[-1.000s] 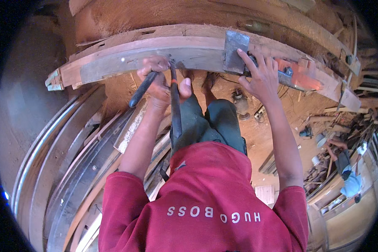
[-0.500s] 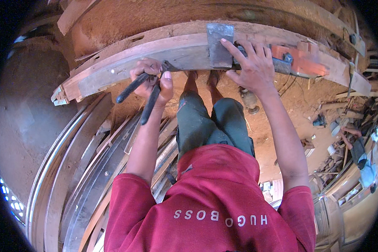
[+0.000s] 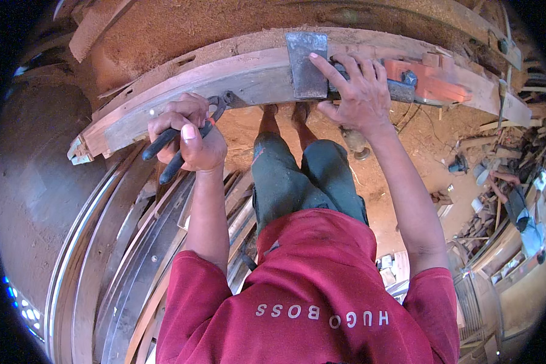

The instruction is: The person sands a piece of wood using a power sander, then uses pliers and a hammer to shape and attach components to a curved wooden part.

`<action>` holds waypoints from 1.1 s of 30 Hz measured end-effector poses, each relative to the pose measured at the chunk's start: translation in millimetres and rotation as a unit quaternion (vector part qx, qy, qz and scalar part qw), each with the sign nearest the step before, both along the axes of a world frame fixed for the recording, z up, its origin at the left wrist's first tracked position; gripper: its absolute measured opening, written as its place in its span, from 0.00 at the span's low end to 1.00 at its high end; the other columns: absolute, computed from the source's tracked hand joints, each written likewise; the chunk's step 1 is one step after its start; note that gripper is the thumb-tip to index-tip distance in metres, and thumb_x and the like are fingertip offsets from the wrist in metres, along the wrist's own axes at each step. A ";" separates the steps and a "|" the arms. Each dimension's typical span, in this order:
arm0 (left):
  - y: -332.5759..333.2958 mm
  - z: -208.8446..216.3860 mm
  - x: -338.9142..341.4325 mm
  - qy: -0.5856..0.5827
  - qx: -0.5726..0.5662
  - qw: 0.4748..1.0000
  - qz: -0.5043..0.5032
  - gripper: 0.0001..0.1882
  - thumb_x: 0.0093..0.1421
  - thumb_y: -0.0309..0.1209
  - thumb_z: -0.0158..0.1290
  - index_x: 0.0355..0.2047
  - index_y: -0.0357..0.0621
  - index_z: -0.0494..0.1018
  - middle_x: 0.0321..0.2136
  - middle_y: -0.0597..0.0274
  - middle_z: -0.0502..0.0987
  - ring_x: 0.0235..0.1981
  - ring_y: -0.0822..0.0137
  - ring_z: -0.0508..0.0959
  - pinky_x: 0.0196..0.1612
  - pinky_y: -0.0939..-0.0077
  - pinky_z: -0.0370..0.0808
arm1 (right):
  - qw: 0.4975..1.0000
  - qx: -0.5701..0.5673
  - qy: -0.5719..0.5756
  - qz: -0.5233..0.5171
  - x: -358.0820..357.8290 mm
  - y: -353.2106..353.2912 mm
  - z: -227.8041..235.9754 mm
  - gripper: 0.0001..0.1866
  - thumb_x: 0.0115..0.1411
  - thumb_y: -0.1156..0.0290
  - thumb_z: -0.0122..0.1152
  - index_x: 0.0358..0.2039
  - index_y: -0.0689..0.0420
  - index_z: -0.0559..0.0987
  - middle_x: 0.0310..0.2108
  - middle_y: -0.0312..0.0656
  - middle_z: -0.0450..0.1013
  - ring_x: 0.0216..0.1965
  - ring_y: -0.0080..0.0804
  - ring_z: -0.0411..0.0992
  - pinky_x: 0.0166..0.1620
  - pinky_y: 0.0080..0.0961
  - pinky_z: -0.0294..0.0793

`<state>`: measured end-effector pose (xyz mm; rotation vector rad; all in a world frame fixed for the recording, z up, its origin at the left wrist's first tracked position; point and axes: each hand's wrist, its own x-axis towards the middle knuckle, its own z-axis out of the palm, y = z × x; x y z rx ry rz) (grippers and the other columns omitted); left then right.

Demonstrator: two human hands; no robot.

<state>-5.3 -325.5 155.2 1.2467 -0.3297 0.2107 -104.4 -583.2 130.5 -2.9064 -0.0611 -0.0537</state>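
Partly, the left hand [image 3: 201,147] hides gripped pincers [image 3: 206,128]; whether the right hand [image 3: 365,98] grips is unclear.

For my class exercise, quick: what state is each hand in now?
Left hand: closed, holding the pincers.
Right hand: open, fingers spread, touching the metal plate.
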 end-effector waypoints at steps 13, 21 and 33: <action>1.8 5.8 -0.1 0.047 -0.033 0.998 -0.014 0.14 0.54 0.30 0.57 0.26 0.49 0.59 0.17 0.64 0.63 0.20 0.69 0.61 0.25 0.69 0.60 | 0.999 0.002 0.042 -0.001 7.9 3.1 6.0 0.52 0.34 0.55 0.74 0.65 0.33 0.68 0.47 0.39 0.74 0.46 0.41 0.73 0.52 0.39 0.71; 11.5 5.6 1.0 0.061 -0.016 0.996 -0.062 0.17 0.56 0.32 0.58 0.26 0.48 0.57 0.17 0.62 0.64 0.21 0.68 0.62 0.28 0.68 0.60 | 0.997 -0.013 0.082 -0.009 8.6 2.7 5.7 0.54 0.35 0.50 0.76 0.68 0.28 0.64 0.50 0.39 0.72 0.51 0.43 0.71 0.51 0.41 0.71; 116.0 -15.6 53.1 0.213 -0.114 0.966 0.088 0.09 0.54 0.38 0.47 0.23 0.52 0.60 0.16 0.69 0.56 0.16 0.72 0.57 0.23 0.73 0.59 | 0.996 -0.031 0.082 -0.012 17.6 4.9 4.8 0.56 0.31 0.50 0.75 0.68 0.32 0.65 0.49 0.39 0.72 0.46 0.41 0.72 0.48 0.40 0.72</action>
